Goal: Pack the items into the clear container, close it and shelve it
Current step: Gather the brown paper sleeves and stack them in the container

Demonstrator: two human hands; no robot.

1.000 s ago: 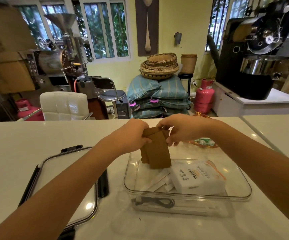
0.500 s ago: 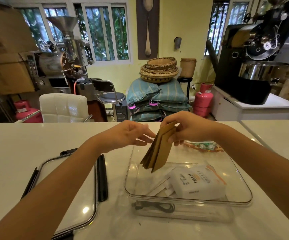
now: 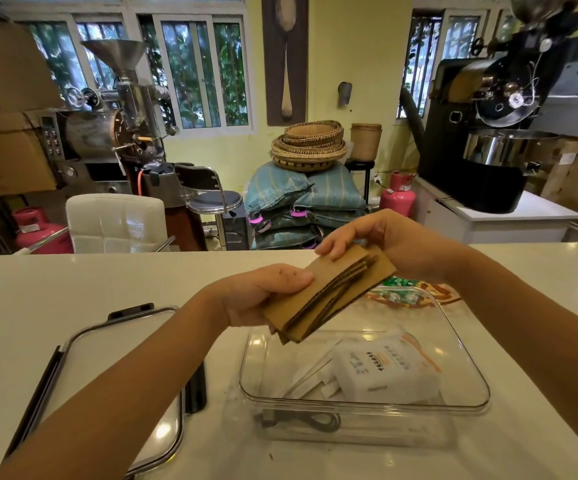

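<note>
A stack of flat brown corrugated cardboard sleeves [image 3: 329, 292] is being held tilted above the clear rectangular plastic container [image 3: 467, 362] on the white counter [image 3: 38, 299]. The left hand [image 3: 263, 294] is gripping its lower end; the right hand [image 3: 374, 237] is pinching its upper end. A white packet [image 3: 384, 370] is lying inside. The clear lid [image 3: 114, 386] is lying to the left.

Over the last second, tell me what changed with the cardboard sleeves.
The sleeves went from hanging upright to lying tilted above the container. The left hand, which let go half a second ago, grips their lower end again; the right hand now holds the upper end. Lid and packet unchanged.
</note>
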